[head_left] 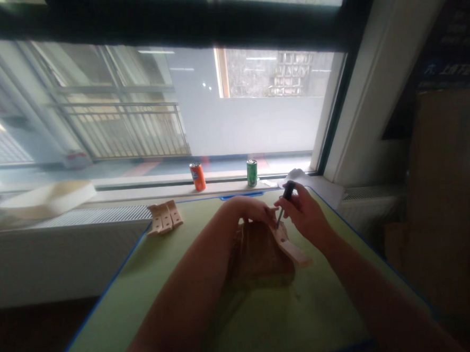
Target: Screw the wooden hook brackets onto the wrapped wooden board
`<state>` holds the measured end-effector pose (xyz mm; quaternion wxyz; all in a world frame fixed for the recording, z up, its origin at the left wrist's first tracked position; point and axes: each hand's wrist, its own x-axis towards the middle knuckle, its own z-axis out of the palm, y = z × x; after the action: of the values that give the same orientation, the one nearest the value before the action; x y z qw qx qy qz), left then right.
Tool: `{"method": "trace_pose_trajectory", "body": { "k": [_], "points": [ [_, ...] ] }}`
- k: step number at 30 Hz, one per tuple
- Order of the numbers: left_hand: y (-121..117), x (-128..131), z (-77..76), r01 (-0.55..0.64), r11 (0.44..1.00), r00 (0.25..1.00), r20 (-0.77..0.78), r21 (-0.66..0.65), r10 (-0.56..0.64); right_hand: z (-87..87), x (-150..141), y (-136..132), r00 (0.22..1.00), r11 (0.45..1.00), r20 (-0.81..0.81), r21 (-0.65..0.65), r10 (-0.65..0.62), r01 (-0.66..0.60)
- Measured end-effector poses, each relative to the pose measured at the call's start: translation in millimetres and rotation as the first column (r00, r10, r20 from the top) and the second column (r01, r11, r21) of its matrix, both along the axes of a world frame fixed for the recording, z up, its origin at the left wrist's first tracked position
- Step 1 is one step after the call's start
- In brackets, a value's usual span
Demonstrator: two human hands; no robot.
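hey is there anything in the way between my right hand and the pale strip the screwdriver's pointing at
Nothing visible blocks it. Your right hand holds the screwdriver, its shaft slanting down to the pale strip. Your left hand is close beside the tip; exact contact is too blurred to tell.

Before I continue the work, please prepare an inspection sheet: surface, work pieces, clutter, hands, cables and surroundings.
Surface: pale green table with blue edging.
Work pieces: brown block-like piece, material unclear; pale flat strip with dark holes along its right side; black-handled tool with a thin metal shaft.
Clutter: pale brown slatted pieces with dark holes at the far left corner; orange can and green can on the white windowsill.
Hands: left hand at the strip's far end, grip unclear; right hand holds the tool, shaft pointing down towards the strip.
Cables: nothing seen.
Surroundings: large dark-framed window ahead.
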<state>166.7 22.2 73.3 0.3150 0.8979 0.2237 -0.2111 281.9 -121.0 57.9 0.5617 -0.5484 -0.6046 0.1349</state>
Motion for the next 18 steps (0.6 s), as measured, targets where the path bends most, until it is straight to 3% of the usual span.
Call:
{"method": "trace_pose_trajectory", "body": {
  "k": [4,9,18],
  "points": [
    [-2.9,0.5,0.7,-0.044,0.999,0.999,0.002,-0.005,0.044,-13.6,2.9,3.6,0.976,0.997,-0.213,0.069,0.040,-0.026],
    [-1.3,4.3,-0.9,-0.054,0.998,0.998,-0.011,-0.040,0.054,-17.9,5.8,1.6,0.933,0.988,-0.325,0.050,0.156,-0.148],
    [-0.3,7.8,-1.5,0.038,0.999,0.997,0.070,0.009,-0.038,-13.1,5.2,-5.4,0.989,0.995,-0.136,0.091,0.058,-0.045]
  ]
}}
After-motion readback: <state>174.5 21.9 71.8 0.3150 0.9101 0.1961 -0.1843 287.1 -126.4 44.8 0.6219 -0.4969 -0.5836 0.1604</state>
